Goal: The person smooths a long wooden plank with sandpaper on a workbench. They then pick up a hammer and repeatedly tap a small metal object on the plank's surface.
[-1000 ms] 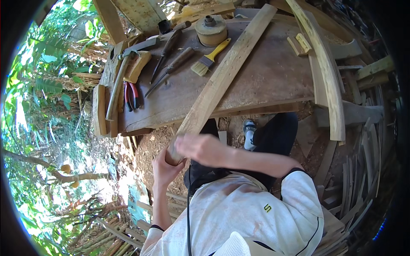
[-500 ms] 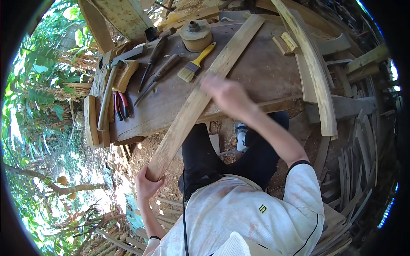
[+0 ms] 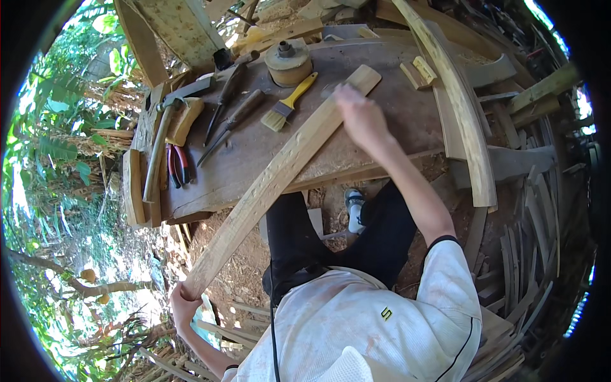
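A long wooden plank [image 3: 261, 191] lies slantwise across the front edge of the workbench [image 3: 394, 121], its near end jutting out past the bench. My left hand [image 3: 185, 307] is closed around that near end, with the thumb on top. Close to the far end, my right hand [image 3: 363, 116] rests on the plank's upper face, its fingers curled and partly blurred. Whatever may be under those fingers is hidden. Left of the plank lies a yellow-handled paintbrush [image 3: 289, 103]. Small dark marks dot the plank's middle.
At the bench's left are a hammer [image 3: 159, 140], red-handled pliers [image 3: 177, 165], a wood block [image 3: 184, 121] and two long wooden-handled tools, including a chisel-like one [image 3: 232, 126]. A round wooden piece [image 3: 288, 63] stands behind. A curved pole [image 3: 461, 105] crosses the right side.
The plank has slid toward the lower left, drawn along with my left hand. My right hand has moved up and right, nearer the plank's far end.
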Motion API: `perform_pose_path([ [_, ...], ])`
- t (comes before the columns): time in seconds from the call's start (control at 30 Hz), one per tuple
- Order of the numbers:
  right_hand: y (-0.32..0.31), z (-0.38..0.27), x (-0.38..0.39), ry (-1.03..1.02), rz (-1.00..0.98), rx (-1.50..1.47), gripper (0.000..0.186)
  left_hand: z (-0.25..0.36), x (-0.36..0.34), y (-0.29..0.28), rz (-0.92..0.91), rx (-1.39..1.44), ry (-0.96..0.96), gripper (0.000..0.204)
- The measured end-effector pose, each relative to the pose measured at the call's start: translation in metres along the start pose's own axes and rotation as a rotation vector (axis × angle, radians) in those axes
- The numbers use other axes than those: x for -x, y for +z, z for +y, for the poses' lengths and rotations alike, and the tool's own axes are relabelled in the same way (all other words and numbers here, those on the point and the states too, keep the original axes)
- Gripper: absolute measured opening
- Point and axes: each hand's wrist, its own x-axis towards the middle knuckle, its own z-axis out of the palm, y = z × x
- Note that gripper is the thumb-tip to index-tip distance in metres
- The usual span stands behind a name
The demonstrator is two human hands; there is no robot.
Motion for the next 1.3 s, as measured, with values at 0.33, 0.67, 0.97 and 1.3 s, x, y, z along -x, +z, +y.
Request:
perform_pose_path([
  [0.33,-0.015,0.045,-0.02,0.123,0.044,0.153,0.029,0.004,-0.001,-0.008,-0.032,0.041,-0.056,0.056],
  [0.67,0.013,-0.145,0.062,-0.624,-0.047,-0.342,0.04,0.114,0.009,0.046,0.347,-0.035,0.099,0.055],
  [0.97,-0.006,-0.124,0.051,-0.594,-0.055,-0.25,0.035,0.162,0.003,0.072,0.477,0.033,0.301,0.057],
  [1.3,0.011,-0.176,0.077,-0.607,-0.077,-0.43,0.031,0.2,-0.007,0.081,0.421,0.061,0.298,0.08],
])
